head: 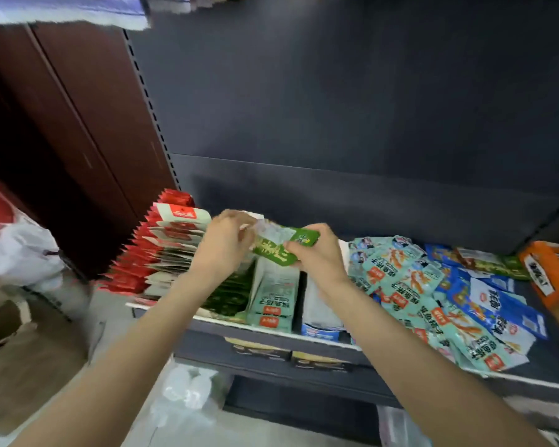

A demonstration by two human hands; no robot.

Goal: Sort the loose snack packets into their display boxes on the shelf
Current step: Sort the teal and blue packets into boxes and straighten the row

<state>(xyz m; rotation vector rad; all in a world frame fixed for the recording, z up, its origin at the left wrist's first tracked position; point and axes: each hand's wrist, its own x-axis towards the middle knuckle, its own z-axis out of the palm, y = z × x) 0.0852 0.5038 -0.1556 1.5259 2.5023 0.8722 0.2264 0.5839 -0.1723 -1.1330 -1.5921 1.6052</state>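
Gripping one green packet (283,245) between them — left hand (225,240) and right hand (317,253), fingers curled round it.

cabinet (78,130): dark reddish-brown, tall, standing just left of the shelving
white bag (17,250): crumpled plastic, down at the far left by the cabinet's foot
cardboard box (4,321): brown, on the floor below that bag
clear plastic wrap (188,391): scrunched up on the floor
floor (55,375): brownish at left, paler in the middle
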